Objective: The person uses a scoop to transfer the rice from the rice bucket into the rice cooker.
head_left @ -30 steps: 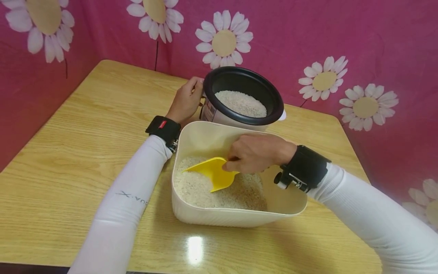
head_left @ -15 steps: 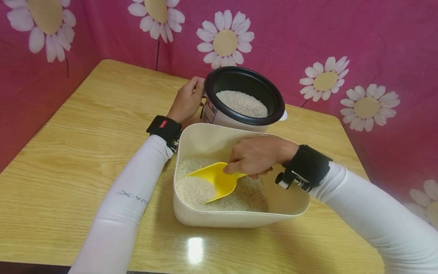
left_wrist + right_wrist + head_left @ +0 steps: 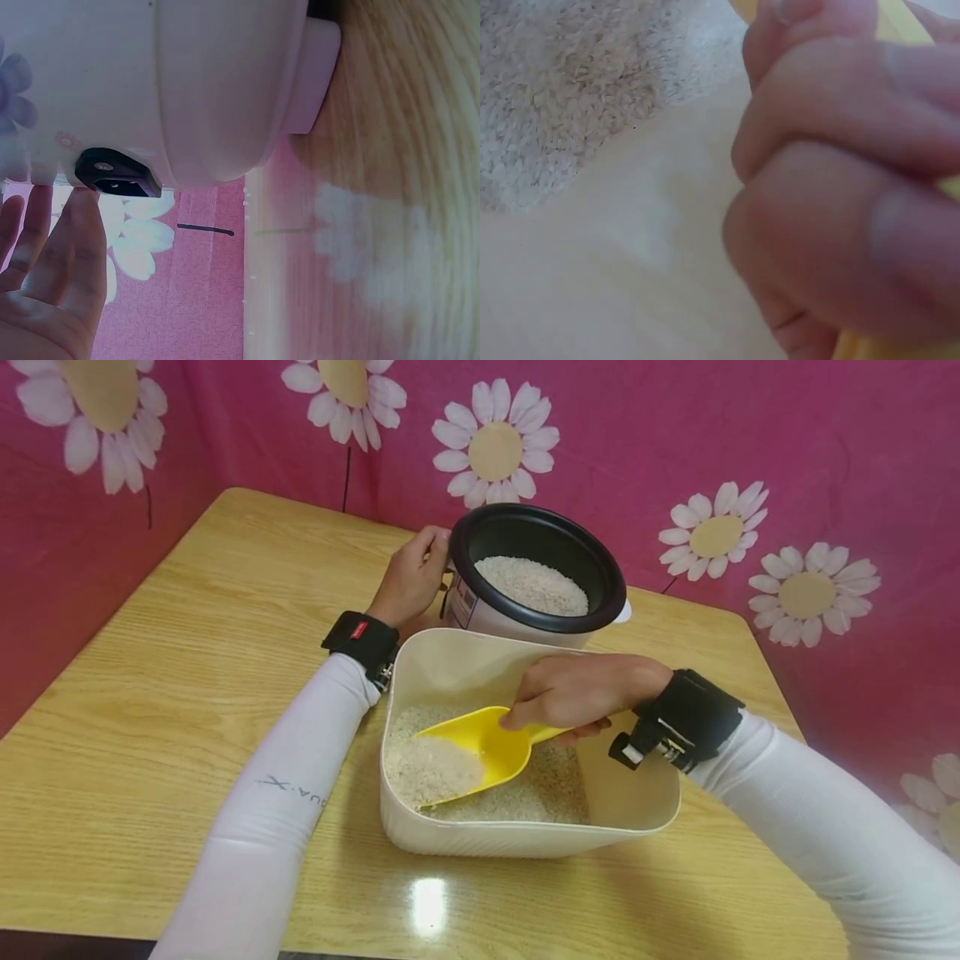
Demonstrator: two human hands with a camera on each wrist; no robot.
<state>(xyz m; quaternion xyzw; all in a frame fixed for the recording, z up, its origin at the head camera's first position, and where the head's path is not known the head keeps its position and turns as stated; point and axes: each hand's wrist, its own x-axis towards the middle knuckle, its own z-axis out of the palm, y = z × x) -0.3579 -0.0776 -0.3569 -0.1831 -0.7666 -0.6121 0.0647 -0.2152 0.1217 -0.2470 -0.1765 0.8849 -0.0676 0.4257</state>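
My right hand grips the handle of a yellow scoop inside a cream plastic bin. Rice lies in the scoop's bowl, which tilts toward the left over more rice in the bin. In the right wrist view, curled fingers wrap the yellow handle. Behind the bin stands a white rice cooker with a black inner rim and rice inside. My left hand holds the cooker's left side near the rim. In the left wrist view its fingers meet the cooker beside a black power socket; their tips are partly hidden.
Both the bin and the cooker stand close together on a light wooden table. A pink cloth printed with white daisies hangs behind and at both sides of the table.
The scoop has pushed through the rice, levelled and filled, with its handle now more visible. My right hand has shifted slightly right. My left hand has stayed at the cooker.
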